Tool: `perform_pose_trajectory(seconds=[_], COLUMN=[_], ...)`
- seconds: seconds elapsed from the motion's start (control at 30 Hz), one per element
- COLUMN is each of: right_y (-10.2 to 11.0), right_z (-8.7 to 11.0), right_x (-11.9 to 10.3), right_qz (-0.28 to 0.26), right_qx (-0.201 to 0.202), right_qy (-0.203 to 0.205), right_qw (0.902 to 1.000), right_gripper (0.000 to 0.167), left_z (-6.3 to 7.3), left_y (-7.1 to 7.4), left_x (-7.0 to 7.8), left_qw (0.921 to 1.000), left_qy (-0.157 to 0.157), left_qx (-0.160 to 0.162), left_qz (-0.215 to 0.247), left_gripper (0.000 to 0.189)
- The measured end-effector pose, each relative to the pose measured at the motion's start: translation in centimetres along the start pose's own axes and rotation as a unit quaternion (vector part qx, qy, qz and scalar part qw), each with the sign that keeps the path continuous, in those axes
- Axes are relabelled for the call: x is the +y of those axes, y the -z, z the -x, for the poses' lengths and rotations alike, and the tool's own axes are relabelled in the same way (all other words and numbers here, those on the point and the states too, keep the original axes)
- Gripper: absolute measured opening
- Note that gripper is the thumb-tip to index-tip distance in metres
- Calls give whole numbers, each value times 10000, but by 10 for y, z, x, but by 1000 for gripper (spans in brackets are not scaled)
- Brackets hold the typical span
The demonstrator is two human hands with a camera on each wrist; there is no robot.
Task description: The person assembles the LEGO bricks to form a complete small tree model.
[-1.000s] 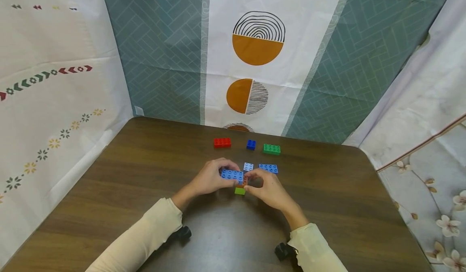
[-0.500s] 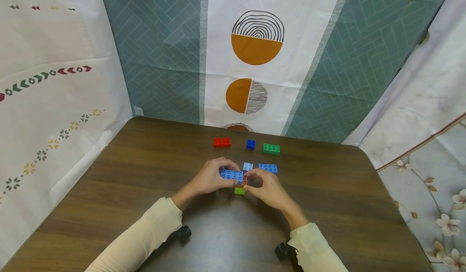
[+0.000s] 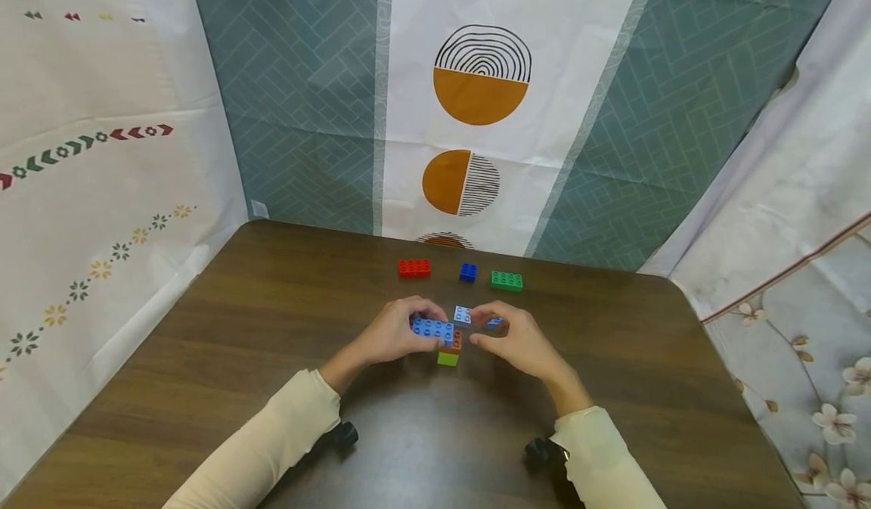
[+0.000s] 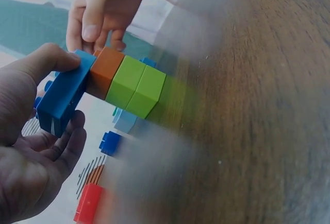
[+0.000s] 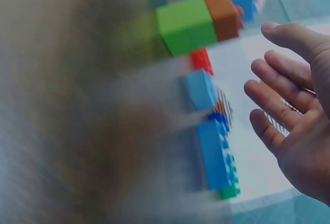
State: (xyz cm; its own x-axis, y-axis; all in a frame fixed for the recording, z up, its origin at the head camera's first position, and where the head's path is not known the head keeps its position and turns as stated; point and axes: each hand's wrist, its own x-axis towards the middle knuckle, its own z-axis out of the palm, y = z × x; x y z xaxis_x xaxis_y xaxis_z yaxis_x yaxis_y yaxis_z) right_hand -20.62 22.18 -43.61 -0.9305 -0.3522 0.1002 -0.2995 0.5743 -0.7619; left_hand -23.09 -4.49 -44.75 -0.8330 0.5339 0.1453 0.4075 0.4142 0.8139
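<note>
My left hand (image 3: pixel 389 333) pinches a blue eight-stud toy brick (image 3: pixel 432 329) between thumb and fingers. The brick lies across the top of a small stack, jutting out to the left over an orange brick (image 3: pixel 457 339). Under the orange one are lime green bricks (image 4: pixel 126 82), the lowest at the tabletop. To the right of the stack, my right hand (image 3: pixel 520 335) is apart from it, thumb and fingers spread with nothing between them. In the right wrist view its fingers (image 5: pixel 278 100) extend loosely beside the stack.
Behind the stack sits a pale blue four-stud brick (image 3: pixel 461 315), beside another blue brick (image 3: pixel 494 323) partly covered by my right hand. Farther back on the brown table (image 3: pixel 306 282) lie red (image 3: pixel 414 268), dark blue (image 3: pixel 468 271) and green (image 3: pixel 506 281) bricks. Fabric hangs behind.
My right hand has let go of the orange brick and moved off to the right, its fingers parting. My left hand keeps its hold on the blue brick in the same place.
</note>
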Motion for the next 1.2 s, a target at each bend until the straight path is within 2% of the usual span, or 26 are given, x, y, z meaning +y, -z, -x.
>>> perform_pose_trajectory(seconds=[0.17, 0.4, 0.6, 0.73, 1.1, 1.2], right_y=[20, 32, 35, 34, 31, 30], right_z=[-9, -20, -28, -30, -33, -33], right_x=[13, 36, 54, 63, 66, 66], right_qz=[86, 218, 222, 220, 303, 424], right_qx=[183, 84, 25, -169, -415, -409], right_qy=[17, -162, -427, -538, -864, -824], right_qw=[9998, 9996, 9988, 9982, 9949, 9949], right_gripper=[40, 40, 40, 40, 36, 35], left_z=[-1, 3, 3, 3, 1, 1], left_y=[0, 1, 2, 2, 2, 1], left_x=[-1, 0, 2, 2, 1, 0], left_qw=[10000, 9998, 9999, 9999, 9999, 9999], left_qy=[26, 106, 64, 77, 41, 46], left_qx=[-50, -105, -52, -43, -112, -129], left_qz=[80, 108, 101, 105, 71, 77], left_gripper=[25, 27, 26, 26, 27, 27])
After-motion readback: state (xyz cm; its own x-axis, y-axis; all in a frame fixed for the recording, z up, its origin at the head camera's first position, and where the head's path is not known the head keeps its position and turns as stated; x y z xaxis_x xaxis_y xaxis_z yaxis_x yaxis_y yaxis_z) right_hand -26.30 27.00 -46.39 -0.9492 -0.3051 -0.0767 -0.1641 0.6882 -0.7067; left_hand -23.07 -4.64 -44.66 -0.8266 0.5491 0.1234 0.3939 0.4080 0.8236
